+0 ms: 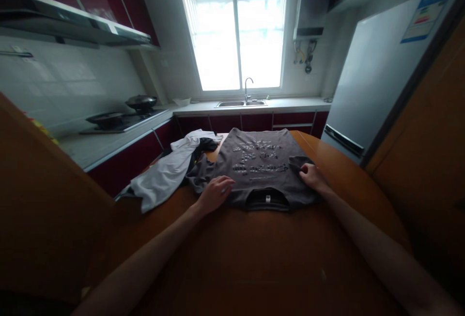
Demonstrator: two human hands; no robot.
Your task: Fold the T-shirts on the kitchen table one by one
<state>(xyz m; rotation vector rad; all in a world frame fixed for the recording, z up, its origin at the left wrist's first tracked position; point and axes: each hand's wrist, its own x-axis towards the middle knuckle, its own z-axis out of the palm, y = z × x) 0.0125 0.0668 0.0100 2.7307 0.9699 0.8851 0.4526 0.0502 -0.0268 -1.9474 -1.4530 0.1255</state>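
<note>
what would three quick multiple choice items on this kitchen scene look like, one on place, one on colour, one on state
1. Where does the white garment lie?
A. left of the grey t-shirt
B. in the sink
C. on the fridge

2. What colour is the table?
A. white
B. orange-brown
C. blue

3. What is the right hand doing?
A. hanging in the air
B. gripping the tap
C. pinching the shirt's sleeve

Key: 1 A, it is heaped beside the shirt's left edge. 2 B, bare wood shows below the shirt. 3 C, its fingers close on sleeve cloth, while the left hand rests on the shirt.
</note>
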